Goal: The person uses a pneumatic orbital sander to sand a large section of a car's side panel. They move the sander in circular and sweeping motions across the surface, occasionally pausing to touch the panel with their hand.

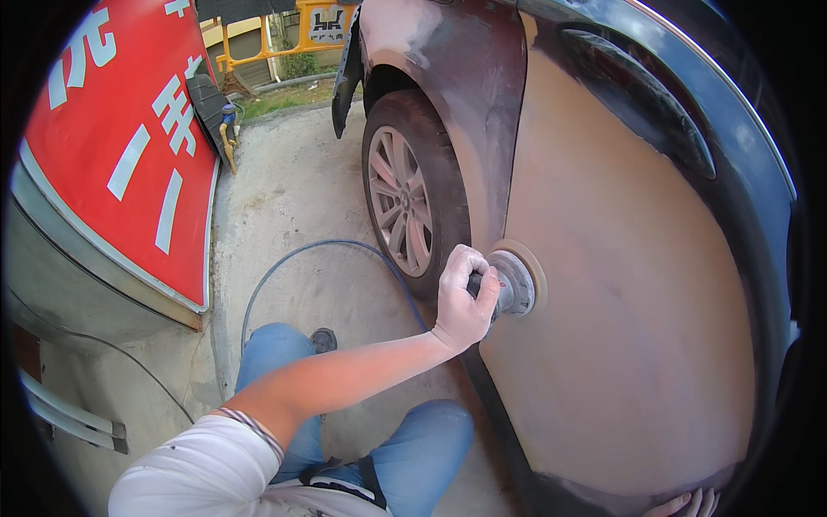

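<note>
My left hand point(465, 293), dusted pale, is wrapped round a grey round sander point(515, 284). The sander's disc pad rests against the car's front door point(629, 302), close to the seam with the fender point(482, 112). Much of the door is bare and tan with a dull, sanded look; dark paint remains around it. Low at the right, my right hand point(689, 504) has its fingers stretched out on the dark lower part of the car; the rest of that hand is out of the picture. A bluish hose point(332, 243) loops over the ground and passes behind my left wrist.
A front wheel point(405, 198) with silver spokes stands ahead of the door. To the left leans a large red sign point(129, 129) with white characters. Behind are a yellow barrier point(250, 47) and a strip of grass. My bent knees point(422, 448) are close to the car.
</note>
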A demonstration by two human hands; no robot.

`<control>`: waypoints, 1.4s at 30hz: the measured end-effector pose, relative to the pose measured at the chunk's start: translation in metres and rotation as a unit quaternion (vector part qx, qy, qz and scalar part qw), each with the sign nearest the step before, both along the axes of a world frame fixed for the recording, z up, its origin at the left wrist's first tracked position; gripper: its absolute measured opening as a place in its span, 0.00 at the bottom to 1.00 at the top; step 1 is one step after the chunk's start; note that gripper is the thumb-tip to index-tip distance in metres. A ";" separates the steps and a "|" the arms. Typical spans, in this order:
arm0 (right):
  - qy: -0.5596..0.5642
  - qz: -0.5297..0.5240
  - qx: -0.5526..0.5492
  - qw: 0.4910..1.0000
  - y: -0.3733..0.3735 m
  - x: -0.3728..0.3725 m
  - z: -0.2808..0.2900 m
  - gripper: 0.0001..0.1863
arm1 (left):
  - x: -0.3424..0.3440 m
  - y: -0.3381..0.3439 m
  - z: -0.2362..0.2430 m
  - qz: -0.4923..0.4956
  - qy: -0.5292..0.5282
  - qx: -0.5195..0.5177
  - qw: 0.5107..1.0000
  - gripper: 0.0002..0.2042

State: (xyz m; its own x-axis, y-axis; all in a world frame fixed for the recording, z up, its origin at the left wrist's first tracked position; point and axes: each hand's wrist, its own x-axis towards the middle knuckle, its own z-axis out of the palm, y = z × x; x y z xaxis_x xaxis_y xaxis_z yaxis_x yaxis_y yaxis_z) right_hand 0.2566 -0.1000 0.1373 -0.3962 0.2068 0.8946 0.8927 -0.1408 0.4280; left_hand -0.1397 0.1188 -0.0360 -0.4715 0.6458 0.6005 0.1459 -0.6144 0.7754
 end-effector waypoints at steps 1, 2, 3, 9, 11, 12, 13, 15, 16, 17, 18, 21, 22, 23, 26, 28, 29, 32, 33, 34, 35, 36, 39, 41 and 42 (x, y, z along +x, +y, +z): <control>-0.003 -0.008 0.002 1.000 0.001 -0.003 0.001 0.15 | 0.002 -0.002 0.002 0.004 0.009 0.003 1.000 0.08; 0.001 -0.005 0.006 1.000 0.002 -0.005 0.001 0.15 | 0.006 -0.005 0.004 -0.008 0.007 0.009 1.000 0.08; 0.004 0.000 0.008 1.000 0.002 -0.006 0.000 0.16 | 0.010 -0.009 0.005 -0.016 -0.006 0.006 1.000 0.08; 0.014 0.000 0.020 1.000 0.001 -0.002 -0.004 0.17 | 0.010 -0.012 0.009 -0.016 -0.006 0.035 0.999 0.09; 0.022 0.008 0.024 0.999 0.001 -0.002 -0.006 0.16 | 0.004 -0.006 0.009 -0.019 -0.009 0.011 1.000 0.08; 0.031 0.010 0.025 0.999 0.002 -0.002 -0.006 0.16 | 0.001 -0.003 0.009 -0.014 -0.009 0.014 1.000 0.08; 0.040 0.012 0.027 0.999 0.003 -0.003 -0.007 0.15 | -0.001 0.000 0.009 -0.009 -0.014 0.010 1.000 0.08; 0.038 0.011 0.028 0.999 0.004 -0.003 -0.007 0.14 | -0.004 0.002 0.008 -0.017 -0.004 0.016 1.000 0.08; 0.030 0.007 0.027 0.999 0.005 -0.003 -0.007 0.13 | -0.004 0.002 0.009 -0.023 0.002 0.018 1.000 0.08; 0.022 0.003 0.027 0.999 0.005 -0.003 -0.007 0.12 | -0.004 0.002 0.009 -0.027 0.009 0.032 0.999 0.08; 0.015 -0.003 0.026 1.000 0.005 -0.003 -0.006 0.12 | -0.004 0.002 0.009 -0.033 0.011 0.029 0.999 0.08; 0.006 -0.010 0.023 1.000 0.004 -0.004 -0.005 0.11 | -0.006 0.002 0.012 -0.035 -0.003 0.024 0.999 0.08; 0.009 -0.005 0.022 1.000 0.004 -0.005 -0.005 0.11 | -0.007 0.003 0.013 -0.035 0.001 0.023 0.999 0.08; 0.013 0.001 0.021 1.000 0.004 -0.005 -0.006 0.10 | -0.008 0.004 0.014 -0.035 0.003 0.024 0.999 0.08; 0.026 -0.023 0.027 0.999 0.005 -0.007 -0.007 0.11 | -0.011 0.005 0.016 -0.041 0.004 0.020 0.999 0.08; 0.018 -0.024 0.030 0.999 0.005 -0.007 -0.009 0.12 | -0.013 0.006 0.017 -0.043 0.004 0.020 0.999 0.07; 0.015 -0.025 0.032 0.999 0.005 -0.007 -0.009 0.13 | -0.014 0.006 0.017 -0.043 0.004 0.022 0.999 0.08; 0.043 -0.005 0.031 0.999 0.005 -0.007 -0.010 0.15 | -0.016 0.008 0.017 -0.040 0.007 0.024 0.999 0.07; 0.044 -0.007 0.031 0.999 0.005 -0.007 -0.010 0.15 | -0.017 0.009 0.016 -0.039 0.004 0.024 0.999 0.07; 0.044 -0.008 0.032 0.998 0.005 -0.006 -0.010 0.16 | -0.017 0.009 0.016 -0.040 0.009 0.022 0.999 0.07; 0.044 -0.009 0.033 0.998 0.005 -0.006 -0.011 0.16 | -0.017 0.010 0.015 -0.039 0.010 0.020 0.999 0.07; 0.044 -0.010 0.032 0.998 0.005 -0.006 -0.011 0.16 | -0.017 0.009 0.015 -0.039 0.009 0.018 0.999 0.07; 0.042 -0.011 0.032 0.999 0.005 -0.005 -0.011 0.16 | -0.017 0.009 0.014 -0.037 0.013 0.017 0.999 0.07; 0.041 -0.012 0.036 0.998 0.005 -0.006 -0.012 0.16 | -0.018 0.009 0.013 -0.035 0.014 0.014 0.999 0.07; 0.040 -0.012 0.035 0.999 0.005 -0.006 -0.012 0.16 | -0.018 0.010 0.013 -0.035 0.013 0.010 0.999 0.07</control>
